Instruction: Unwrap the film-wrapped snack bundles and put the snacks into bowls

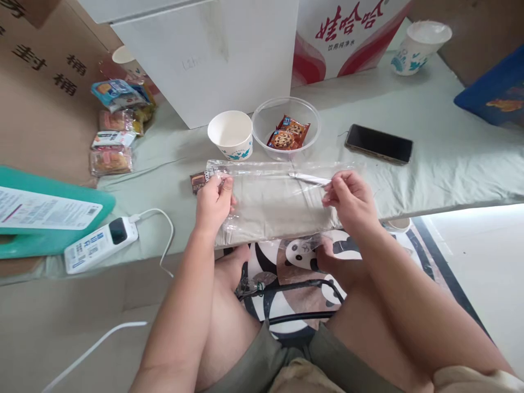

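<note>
A clear, flat plastic bag point(278, 210) is spread out over the front edge of the bench, held between my two hands. My left hand point(215, 202) pinches its upper left corner between thumb and fingers. At the upper right, my right hand point(352, 196) has its fingertips closed on a thin white strip point(313, 179) that runs along the bag's top edge. Whether those fingers also grip the plastic, I cannot tell. A brown snack packet point(198, 182) lies beside my left hand, partly covered by the hand and the film.
Behind the bag stand a paper cup point(230, 136) and a clear round bowl point(313, 131) with cookie packets point(286, 134). A phone point(379, 144) lies to the right. Leftward are wrapped snacks point(111, 161), a power bank point(100, 244) with a cable, and a green jug point(49, 213).
</note>
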Action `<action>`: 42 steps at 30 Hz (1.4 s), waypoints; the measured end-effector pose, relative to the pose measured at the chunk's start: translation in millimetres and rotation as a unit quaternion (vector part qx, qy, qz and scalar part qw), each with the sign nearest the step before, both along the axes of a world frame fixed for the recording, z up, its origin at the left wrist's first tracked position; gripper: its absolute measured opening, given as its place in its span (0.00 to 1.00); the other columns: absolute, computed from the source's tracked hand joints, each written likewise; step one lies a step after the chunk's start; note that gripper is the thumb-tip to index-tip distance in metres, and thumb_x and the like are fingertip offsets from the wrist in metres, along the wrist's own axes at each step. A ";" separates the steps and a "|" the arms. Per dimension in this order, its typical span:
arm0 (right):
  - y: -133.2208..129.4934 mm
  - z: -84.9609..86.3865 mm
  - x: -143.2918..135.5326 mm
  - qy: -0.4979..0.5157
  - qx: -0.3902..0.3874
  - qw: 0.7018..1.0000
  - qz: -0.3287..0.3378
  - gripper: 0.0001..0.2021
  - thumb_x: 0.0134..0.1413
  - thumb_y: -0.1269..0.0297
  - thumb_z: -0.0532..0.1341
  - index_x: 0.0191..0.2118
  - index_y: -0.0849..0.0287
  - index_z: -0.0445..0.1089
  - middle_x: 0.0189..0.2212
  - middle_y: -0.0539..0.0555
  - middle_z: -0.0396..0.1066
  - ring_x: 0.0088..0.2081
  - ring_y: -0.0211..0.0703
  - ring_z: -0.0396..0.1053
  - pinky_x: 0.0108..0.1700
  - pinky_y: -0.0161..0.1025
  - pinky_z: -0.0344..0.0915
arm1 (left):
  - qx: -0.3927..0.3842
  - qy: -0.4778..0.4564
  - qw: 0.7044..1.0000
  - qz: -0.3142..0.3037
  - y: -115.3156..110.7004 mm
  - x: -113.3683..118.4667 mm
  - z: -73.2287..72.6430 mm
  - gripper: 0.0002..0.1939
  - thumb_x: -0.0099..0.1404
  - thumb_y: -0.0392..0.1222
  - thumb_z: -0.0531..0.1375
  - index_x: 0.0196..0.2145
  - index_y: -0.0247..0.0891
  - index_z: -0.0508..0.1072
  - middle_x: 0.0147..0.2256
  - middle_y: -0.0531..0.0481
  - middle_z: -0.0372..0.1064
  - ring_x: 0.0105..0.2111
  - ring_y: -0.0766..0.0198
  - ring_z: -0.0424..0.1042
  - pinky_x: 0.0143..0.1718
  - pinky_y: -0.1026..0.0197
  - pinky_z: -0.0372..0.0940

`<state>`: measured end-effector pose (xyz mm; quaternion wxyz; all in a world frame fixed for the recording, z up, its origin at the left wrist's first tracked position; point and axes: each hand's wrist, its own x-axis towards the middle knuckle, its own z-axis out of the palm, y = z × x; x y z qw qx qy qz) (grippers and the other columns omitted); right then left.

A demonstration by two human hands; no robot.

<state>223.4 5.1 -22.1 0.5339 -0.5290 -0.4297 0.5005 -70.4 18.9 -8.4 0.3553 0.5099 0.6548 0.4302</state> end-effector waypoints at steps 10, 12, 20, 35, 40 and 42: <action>-6.3 9.9 3.8 -0.194 -0.038 0.975 0.097 0.10 0.53 0.57 0.64 0.36 0.57 0.69 0.21 0.47 0.69 0.21 0.34 0.63 0.26 0.36 0.59 | 0.043 -0.156 0.987 0.025 -0.5 2.0 9.8 0.26 0.56 0.67 0.69 0.33 0.41 0.71 0.13 0.61 0.60 0.08 0.73 0.54 0.08 0.69 0.43; -7.3 10.6 3.8 -0.149 -0.041 0.982 0.112 0.15 0.53 0.55 0.64 0.43 0.56 0.68 0.24 0.48 0.73 0.24 0.37 0.69 0.29 0.37 0.64 | 0.053 -0.166 0.984 0.041 -0.2 1.8 10.9 0.25 0.57 0.66 0.70 0.32 0.41 0.70 0.14 0.61 0.60 0.09 0.74 0.56 0.08 0.70 0.41; -5.0 12.1 1.2 -0.140 -0.027 0.989 0.032 0.09 0.50 0.58 0.66 0.35 0.57 0.70 0.20 0.45 0.67 0.21 0.33 0.66 0.24 0.33 0.59 | 0.095 -0.192 0.975 0.054 0.8 1.7 11.2 0.24 0.56 0.63 0.71 0.30 0.40 0.70 0.15 0.60 0.62 0.11 0.74 0.57 0.09 0.69 0.41; 8.1 -11.1 20.0 -0.024 0.195 0.972 -0.132 0.09 0.46 0.68 0.65 0.22 0.57 0.64 0.35 0.52 0.68 0.45 0.46 0.71 0.40 0.42 0.67 | -0.006 -0.318 0.945 -0.078 -3.2 -10.3 18.6 0.14 0.46 0.42 0.75 0.23 0.40 0.72 0.24 0.55 0.75 0.21 0.69 0.72 0.24 0.66 0.70; 7.1 -10.8 21.8 -0.164 0.159 0.963 -0.142 0.04 0.41 0.72 0.62 0.24 0.56 0.70 0.38 0.52 0.70 0.44 0.45 0.71 0.47 0.48 0.67 | -0.083 -0.242 0.966 -0.040 1.4 -9.8 13.2 0.04 0.45 0.32 0.69 0.21 0.36 0.77 0.25 0.51 0.75 0.24 0.69 0.74 0.28 0.67 0.72; 5.0 -8.0 21.0 -0.211 0.177 0.949 -0.157 0.04 0.44 0.72 0.62 0.23 0.56 0.71 0.37 0.53 0.70 0.44 0.47 0.71 0.51 0.51 0.66 | -0.075 -0.252 0.965 -0.022 4.3 -8.9 11.4 0.05 0.45 0.30 0.65 0.23 0.35 0.78 0.26 0.50 0.76 0.26 0.68 0.75 0.31 0.67 0.72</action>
